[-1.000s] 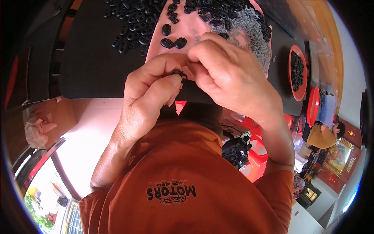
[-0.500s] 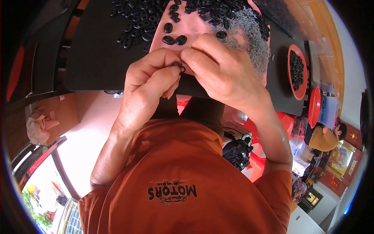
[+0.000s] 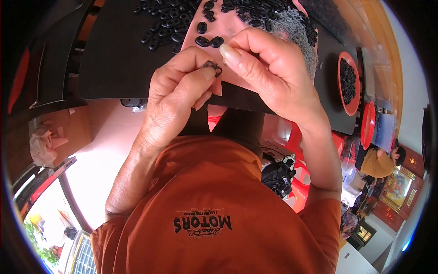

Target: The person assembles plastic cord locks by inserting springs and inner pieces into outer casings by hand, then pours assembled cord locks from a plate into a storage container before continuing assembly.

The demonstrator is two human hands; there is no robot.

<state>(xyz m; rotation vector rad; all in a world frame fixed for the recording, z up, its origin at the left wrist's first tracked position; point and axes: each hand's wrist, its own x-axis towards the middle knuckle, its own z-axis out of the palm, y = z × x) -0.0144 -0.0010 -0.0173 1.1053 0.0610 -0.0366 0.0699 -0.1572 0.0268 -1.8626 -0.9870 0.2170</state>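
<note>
Between thumb and index finger, my left hand (image 3: 175, 93) grips a small black plastic piece with ring-like holes (image 3: 217, 70), like part of a two-hole cord lock. Just right of it, my right hand (image 3: 285, 75) is closed in a pinch, thumb toward the piece but apart from it; whatever the fingertips hold is hidden. Both hands are over the near edge of a pink sheet (image 3: 230, 26). Beyond them lie a few black oval cord locks (image 3: 202, 41). A heap of tiny grey springs (image 3: 296, 29) spreads behind my right hand.
A larger pile of black cord locks (image 3: 171, 20) covers the far part of the black table (image 3: 109, 68). At right stands a red bowl (image 3: 355, 109) of small black pieces, with another red dish (image 3: 367, 125) beyond. A person (image 3: 378, 163) sits far right; red stools (image 3: 299, 189) stand below.
My right hand has drawn away to the right and up from the black piece, opening a gap between the hands. My left hand has moved slightly away from me, still gripping the piece.
</note>
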